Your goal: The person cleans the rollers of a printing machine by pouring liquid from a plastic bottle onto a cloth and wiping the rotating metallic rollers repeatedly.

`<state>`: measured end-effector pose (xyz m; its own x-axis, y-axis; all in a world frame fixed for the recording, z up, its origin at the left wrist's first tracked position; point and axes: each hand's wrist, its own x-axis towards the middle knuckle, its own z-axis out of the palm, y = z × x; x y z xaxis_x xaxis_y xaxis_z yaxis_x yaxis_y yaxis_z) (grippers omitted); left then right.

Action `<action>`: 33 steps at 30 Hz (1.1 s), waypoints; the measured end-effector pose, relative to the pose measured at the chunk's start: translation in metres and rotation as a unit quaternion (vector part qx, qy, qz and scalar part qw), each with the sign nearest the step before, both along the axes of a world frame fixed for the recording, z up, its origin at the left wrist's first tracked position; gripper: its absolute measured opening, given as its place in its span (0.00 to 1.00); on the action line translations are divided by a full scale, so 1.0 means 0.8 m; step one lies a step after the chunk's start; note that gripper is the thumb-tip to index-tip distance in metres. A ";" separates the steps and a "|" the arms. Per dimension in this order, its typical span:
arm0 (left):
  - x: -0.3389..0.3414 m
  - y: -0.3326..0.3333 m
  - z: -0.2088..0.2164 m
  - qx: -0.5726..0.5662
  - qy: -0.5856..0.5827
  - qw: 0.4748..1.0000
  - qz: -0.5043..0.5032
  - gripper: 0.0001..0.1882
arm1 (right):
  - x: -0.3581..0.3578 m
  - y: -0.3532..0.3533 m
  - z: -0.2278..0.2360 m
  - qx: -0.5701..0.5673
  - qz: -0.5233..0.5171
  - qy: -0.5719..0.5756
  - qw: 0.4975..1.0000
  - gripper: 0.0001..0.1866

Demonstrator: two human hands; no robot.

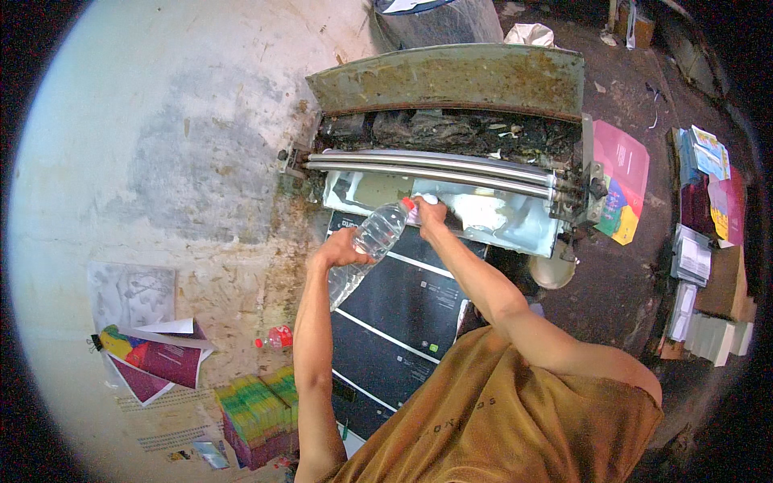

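My left hand is wrapped round the middle of a large clear plastic bottle. The bottle is tilted, its red cap pointing up and to the right, and clear liquid shows inside. Close by the cap, my right hand is closed on a crumpled white cloth. Both hands are over the front of a machine with a shiny metal tray under several steel rollers. Dark printed sheets lie below the tray, in front of me.
A rusty metal cover stands raised behind the rollers. On the left, a stack of colourful printed pieces and a small red-labelled bottle sit near the stained wall. Printed sheets and paper stacks lie at right.
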<state>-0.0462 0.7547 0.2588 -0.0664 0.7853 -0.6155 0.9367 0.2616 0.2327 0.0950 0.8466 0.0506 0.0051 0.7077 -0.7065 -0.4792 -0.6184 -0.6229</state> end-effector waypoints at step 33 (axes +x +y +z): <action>-0.006 0.004 -0.003 0.013 0.026 1.000 -0.004 0.40 | 0.006 0.005 -0.002 0.013 -0.004 0.074 0.997 0.12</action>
